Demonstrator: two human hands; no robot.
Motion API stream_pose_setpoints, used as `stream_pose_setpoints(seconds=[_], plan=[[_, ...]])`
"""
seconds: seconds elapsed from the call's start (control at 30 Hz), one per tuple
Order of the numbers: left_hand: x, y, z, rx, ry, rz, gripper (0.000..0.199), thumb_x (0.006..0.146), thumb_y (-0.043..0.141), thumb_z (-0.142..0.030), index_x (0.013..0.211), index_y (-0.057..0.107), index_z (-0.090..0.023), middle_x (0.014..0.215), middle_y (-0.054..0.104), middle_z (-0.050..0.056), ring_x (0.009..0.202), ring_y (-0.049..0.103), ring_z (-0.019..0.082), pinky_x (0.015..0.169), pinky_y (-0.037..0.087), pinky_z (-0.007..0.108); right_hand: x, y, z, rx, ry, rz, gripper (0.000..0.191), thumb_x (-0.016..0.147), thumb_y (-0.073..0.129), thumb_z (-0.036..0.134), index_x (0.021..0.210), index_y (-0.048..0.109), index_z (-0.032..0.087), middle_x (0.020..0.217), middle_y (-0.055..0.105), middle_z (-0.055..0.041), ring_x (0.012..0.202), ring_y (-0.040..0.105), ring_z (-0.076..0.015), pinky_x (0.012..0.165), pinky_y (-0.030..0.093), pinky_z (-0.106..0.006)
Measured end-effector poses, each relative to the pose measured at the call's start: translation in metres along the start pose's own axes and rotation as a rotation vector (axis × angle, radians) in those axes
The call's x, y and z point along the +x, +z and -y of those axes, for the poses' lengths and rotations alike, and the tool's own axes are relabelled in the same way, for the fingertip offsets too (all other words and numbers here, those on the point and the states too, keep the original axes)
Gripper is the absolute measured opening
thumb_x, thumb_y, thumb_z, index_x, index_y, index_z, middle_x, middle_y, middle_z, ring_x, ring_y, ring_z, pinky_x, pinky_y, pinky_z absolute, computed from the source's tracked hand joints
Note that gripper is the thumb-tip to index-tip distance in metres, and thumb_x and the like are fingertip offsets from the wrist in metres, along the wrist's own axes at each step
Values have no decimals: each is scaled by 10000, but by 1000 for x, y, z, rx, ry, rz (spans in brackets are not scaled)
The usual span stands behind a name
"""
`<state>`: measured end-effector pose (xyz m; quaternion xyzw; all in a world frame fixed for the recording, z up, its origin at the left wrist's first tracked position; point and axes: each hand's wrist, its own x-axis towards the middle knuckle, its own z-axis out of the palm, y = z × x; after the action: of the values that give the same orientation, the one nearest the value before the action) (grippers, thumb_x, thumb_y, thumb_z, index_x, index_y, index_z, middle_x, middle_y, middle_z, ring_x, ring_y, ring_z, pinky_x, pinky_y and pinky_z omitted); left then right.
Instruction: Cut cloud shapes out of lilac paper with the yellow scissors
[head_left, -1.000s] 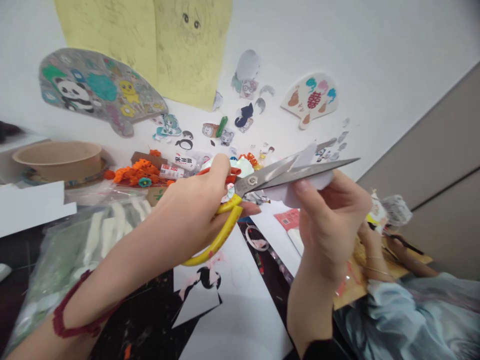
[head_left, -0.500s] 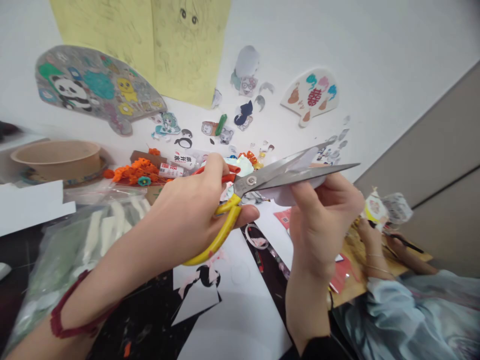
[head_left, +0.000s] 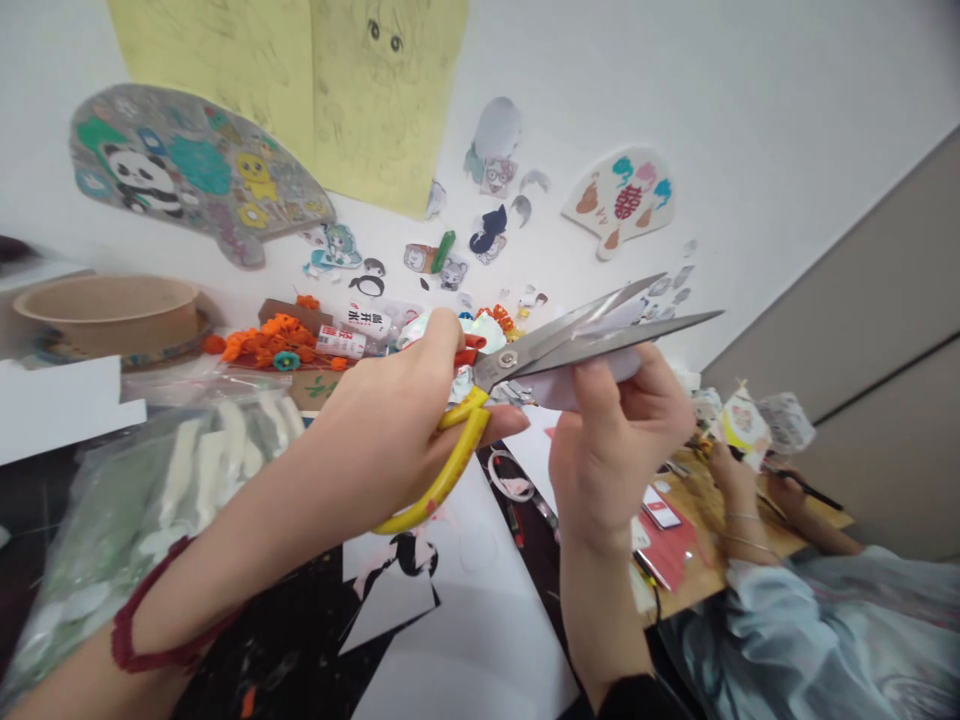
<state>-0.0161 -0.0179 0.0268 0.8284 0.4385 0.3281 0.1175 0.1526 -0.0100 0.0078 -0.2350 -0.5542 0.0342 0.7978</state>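
Observation:
My left hand [head_left: 390, 420], a dark red cord on its wrist, grips a pair of scissors [head_left: 448, 482] with one yellow and one red handle. The steel blades point right and stand apart, with a small piece of white paper [head_left: 551, 390] between and below them. My right hand [head_left: 622, 430] pinches that paper between thumb and fingers, close against the lower blade. Part of the paper is hidden behind the blades and fingers. Beneath my hands lie a large white sheet [head_left: 469, 620] and a cutout with black and pink parts [head_left: 412, 553].
On the left lies a clear bag [head_left: 112, 530] of pale strips, with a tan round bowl [head_left: 105, 310] behind it. Orange flowers [head_left: 270, 343] sit near the wall. Decorated fans and cutouts are on the wall. At right, another person's hands [head_left: 735, 480] work over a wooden board [head_left: 694, 580].
My right hand has shifted slightly left along the blades with the paper. The scissors' blades remain apart, and the view has moved a little.

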Motion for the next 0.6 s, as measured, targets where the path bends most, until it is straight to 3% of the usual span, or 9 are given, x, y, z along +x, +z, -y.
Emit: stream_pose_setpoints(seconds=[0.23,0.6], plan=[[1,6,0,25,33,-41,318,946,471,-482,889,254,-257,669,549,-28,502,525,173,505,269,272,-3,5,-5,65,-42,-86,82,796,793,210,745,730,210,664,605,49,662,593,-81,614,527,-213],[-1,8,0,-31,83,-58,322,936,522,-454,891,271,-257,676,569,-26,506,521,154,501,264,258,-6,5,-10,83,-60,-112,56,797,806,253,785,753,242,683,616,56,684,599,-78,662,518,-227]])
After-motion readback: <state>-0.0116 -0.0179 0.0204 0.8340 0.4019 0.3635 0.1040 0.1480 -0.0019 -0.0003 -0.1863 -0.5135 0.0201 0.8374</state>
